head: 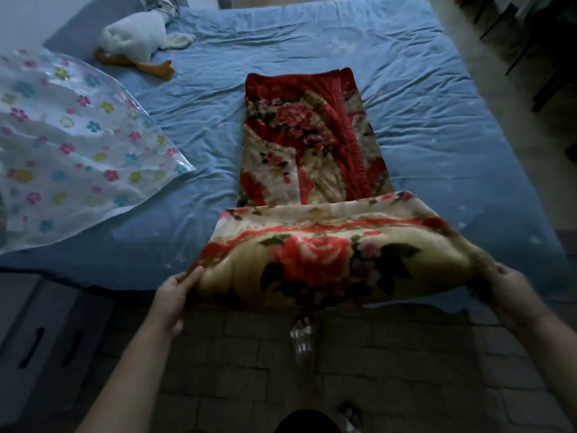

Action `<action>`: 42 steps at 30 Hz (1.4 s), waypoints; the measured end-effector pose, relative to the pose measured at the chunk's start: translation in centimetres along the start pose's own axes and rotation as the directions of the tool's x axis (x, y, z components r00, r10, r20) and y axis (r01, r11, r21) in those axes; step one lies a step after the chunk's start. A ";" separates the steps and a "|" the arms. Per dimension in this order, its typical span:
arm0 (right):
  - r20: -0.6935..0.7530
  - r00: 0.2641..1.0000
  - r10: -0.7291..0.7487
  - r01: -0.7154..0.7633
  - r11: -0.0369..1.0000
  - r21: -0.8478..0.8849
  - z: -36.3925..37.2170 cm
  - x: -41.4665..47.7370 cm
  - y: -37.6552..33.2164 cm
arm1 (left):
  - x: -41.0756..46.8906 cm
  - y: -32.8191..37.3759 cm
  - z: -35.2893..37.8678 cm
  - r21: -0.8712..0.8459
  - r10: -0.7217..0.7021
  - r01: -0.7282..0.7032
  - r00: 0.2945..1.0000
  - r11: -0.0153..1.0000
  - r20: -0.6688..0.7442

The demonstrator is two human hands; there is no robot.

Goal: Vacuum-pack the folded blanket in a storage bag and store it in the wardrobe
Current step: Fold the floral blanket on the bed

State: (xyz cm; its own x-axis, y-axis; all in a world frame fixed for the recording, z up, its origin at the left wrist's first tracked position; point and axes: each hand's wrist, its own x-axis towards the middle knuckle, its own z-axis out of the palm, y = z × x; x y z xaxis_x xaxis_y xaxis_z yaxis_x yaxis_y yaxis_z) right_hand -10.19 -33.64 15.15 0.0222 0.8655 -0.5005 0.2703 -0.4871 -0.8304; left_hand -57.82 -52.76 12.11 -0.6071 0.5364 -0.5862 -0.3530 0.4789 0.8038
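my left hand (175, 295) and right hand (512, 295) are each curled round a near corner of the red-and-cream floral plush blanket (312, 145), lifted so the fold should land square. the rest lies in a strip on the blue bedsheet (421, 104). the clear flower-print plastic storage bag (71, 145) lies flat to the left, probably for loading.

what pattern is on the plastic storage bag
Clear plastic storage bag printed with small pink, blue and yellow-green flowers; seen in the head view, the only one.
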 end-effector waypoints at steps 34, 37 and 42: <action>0.058 0.996 -0.065 0.078 0.381 -0.921 25.7 35.6 -11.1 | 33.5 13.3 25.9 0.894 0.110 -0.443 0.888 -0.065 0.447; 0.015 0.999 -0.047 0.030 0.355 -0.934 26.7 37.2 -9.5 | 35.6 12.3 26.7 0.900 0.073 -0.428 0.898 -0.083 0.434; 0.014 0.998 -0.063 0.036 0.357 -0.933 27.4 39.4 -8.5 | 38.1 11.5 27.4 0.911 0.075 -0.405 0.909 -0.081 0.411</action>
State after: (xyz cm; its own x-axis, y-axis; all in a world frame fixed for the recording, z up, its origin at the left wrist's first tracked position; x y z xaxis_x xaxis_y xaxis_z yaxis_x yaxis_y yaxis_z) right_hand -38.02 1.38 -4.19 -0.0086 0.8926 -0.4507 0.9957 -0.0339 -0.0860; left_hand -65.45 -7.79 -3.77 -0.2859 0.8087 -0.5140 0.9227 0.3770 0.0799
